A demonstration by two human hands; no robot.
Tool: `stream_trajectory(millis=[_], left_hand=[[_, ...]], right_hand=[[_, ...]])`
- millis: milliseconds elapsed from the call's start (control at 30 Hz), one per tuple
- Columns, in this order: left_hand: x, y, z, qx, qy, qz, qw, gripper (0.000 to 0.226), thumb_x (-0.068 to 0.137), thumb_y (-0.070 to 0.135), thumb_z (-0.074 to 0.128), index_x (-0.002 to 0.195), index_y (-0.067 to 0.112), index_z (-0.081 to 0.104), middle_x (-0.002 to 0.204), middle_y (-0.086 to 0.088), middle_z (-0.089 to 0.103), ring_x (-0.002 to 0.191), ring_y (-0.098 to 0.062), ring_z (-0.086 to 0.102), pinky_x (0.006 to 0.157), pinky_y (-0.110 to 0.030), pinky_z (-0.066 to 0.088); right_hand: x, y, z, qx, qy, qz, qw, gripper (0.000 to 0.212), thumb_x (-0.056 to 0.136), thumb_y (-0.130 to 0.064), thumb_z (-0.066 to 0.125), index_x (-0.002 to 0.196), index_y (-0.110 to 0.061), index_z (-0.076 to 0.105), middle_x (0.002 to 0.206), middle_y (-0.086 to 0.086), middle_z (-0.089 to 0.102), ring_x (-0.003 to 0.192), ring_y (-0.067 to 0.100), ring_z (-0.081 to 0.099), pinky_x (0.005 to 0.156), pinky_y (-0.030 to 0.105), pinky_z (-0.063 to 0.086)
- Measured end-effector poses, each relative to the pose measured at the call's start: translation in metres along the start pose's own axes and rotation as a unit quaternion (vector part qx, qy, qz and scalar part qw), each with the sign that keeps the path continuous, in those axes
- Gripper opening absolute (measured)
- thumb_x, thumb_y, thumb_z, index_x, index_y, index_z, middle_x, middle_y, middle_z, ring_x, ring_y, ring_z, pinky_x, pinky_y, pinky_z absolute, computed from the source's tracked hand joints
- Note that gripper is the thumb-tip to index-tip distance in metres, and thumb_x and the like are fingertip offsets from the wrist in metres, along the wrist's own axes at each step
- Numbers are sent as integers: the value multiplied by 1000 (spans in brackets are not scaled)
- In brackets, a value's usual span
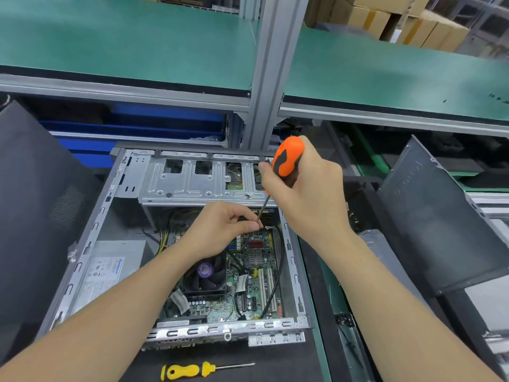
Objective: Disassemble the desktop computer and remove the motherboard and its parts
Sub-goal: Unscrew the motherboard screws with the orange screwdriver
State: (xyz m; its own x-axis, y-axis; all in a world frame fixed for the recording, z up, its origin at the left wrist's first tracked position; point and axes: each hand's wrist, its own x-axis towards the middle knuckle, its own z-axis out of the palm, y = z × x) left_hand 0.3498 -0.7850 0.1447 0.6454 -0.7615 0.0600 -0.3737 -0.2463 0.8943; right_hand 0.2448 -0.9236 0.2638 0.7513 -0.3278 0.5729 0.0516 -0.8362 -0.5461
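An open desktop case (93,230) lies flat in front of me. Inside it sits the green motherboard (259,255) with a black CPU fan (206,274). My right hand (305,188) grips an orange and black screwdriver (287,158), whose shaft slants down into the case's upper right. My left hand (223,227) pinches the shaft near its tip, just above the board's top edge. The tip itself is hidden behind my fingers. A grey power supply (110,268) fills the case's left side, and a metal drive cage (192,180) spans its far end.
A yellow screwdriver (192,370) lies on the black mat in front of the case. A removed dark side panel (440,216) leans at the right. A dark panel (35,210) stands at the left. An aluminium post (270,78) and green shelves rise behind.
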Motion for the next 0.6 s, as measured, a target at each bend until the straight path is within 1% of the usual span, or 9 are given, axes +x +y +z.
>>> stream_trajectory(millis=[133,200,267,333,433,600], left_hand=[[0,1,0,-1,-3,-1,1000,6,92,35,76,88,33,80,44,8,30,47,-10,24,58,-31,25],[0,1,-1,1,-3,-3,1000,6,92,35,77,88,33,80,44,8,28,48,-10,24,58,-31,23],[0,2,-1,1,0,-4,1000,5,92,35,77,88,33,80,44,8,28,48,-10,24,58,-30,25],[0,2,-2,-3,2,-5,1000,5,92,36,77,88,34,80,45,9,29,49,-9,25,57,-29,27],[0,2,-2,-3,2,-8,1000,5,91,34,77,87,35,80,45,10,29,48,-9,25,52,-24,21],[0,2,-1,1,1,-12,1000,5,92,34,77,87,35,80,44,10,30,48,-9,25,57,-30,25]], right_hand=[[1,-1,2,-3,-5,-6,1000,31,95,-27,71,81,-18,45,62,-2,48,61,19,49,59,23,39],[1,-1,3,-3,-6,-7,1000,30,95,-27,71,82,-17,46,62,-3,48,60,19,49,58,23,39],[1,0,3,-3,-7,-7,1000,29,95,-27,71,82,-16,47,62,-4,48,59,19,49,58,23,39],[2,0,2,-2,-7,-10,1000,29,95,-27,71,83,-16,47,62,-4,48,59,18,49,57,21,38],[3,0,2,2,-10,-7,1000,29,95,-27,71,82,-16,47,62,-4,47,59,18,49,57,22,38],[3,0,2,-2,-12,-4,1000,29,96,-28,71,83,-15,47,62,-4,47,59,18,48,57,24,39]])
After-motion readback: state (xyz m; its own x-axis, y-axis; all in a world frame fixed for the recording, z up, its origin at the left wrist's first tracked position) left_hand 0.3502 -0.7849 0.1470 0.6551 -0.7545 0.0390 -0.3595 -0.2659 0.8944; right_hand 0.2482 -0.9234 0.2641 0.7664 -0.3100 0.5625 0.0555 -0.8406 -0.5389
